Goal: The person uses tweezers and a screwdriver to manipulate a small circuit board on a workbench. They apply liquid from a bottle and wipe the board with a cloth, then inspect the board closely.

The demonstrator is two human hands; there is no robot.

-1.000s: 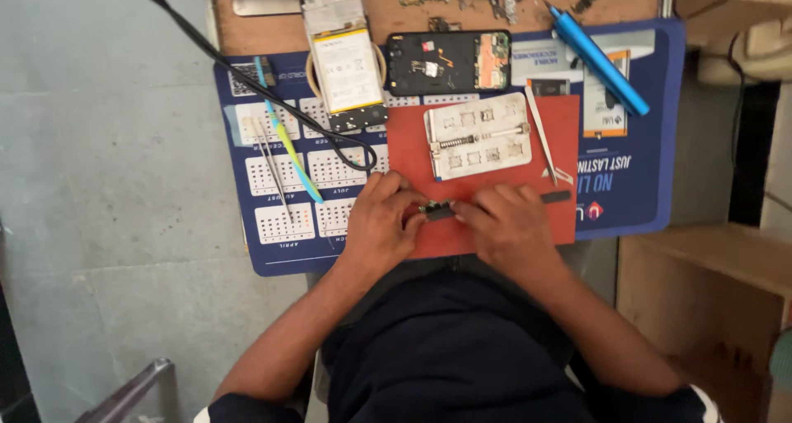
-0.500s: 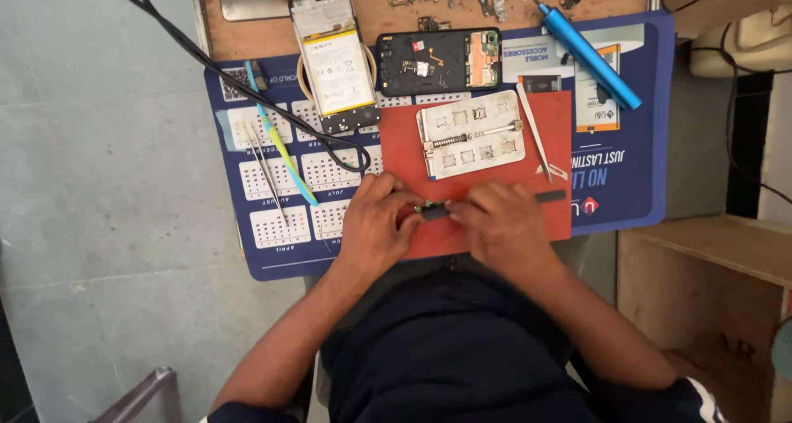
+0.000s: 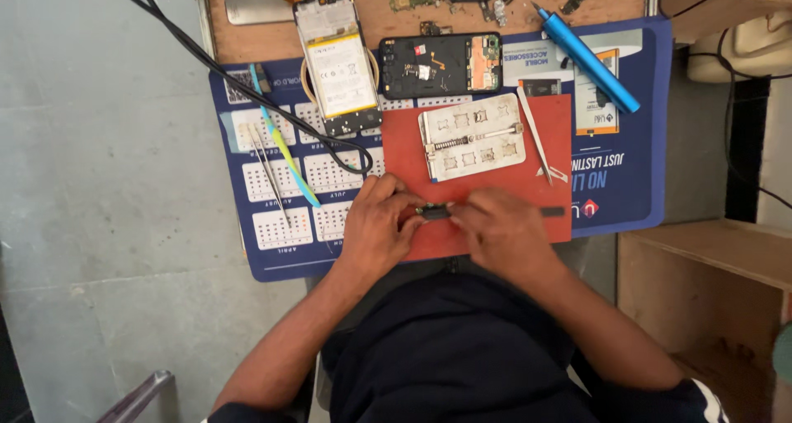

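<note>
My left hand [image 3: 378, 222] and my right hand [image 3: 497, 227] meet over the near edge of a red work mat [image 3: 478, 200]. Between the fingertips they pinch a small dark part [image 3: 435, 212]. A thin dark tool [image 3: 551, 212] runs out to the right from under my right hand; I cannot tell how it is gripped. Just beyond the hands lies a grey metal jig plate [image 3: 472, 137] with small square recesses. Metal tweezers [image 3: 536, 144] lie to its right on the red mat.
A blue printed desk mat [image 3: 272, 192] lies under everything. On it are an opened phone with its battery showing [image 3: 337, 62], a dark phone frame [image 3: 440, 65], a blue pen-shaped tool [image 3: 587, 59], a second pair of tweezers [image 3: 269, 175], a green-blue stick [image 3: 285, 147] and a black cable [image 3: 247, 89]. A wooden shelf [image 3: 709, 250] stands right.
The hands have stayed together on the small part. The camera view has shifted slightly, so the bench sits a little lower in frame.
</note>
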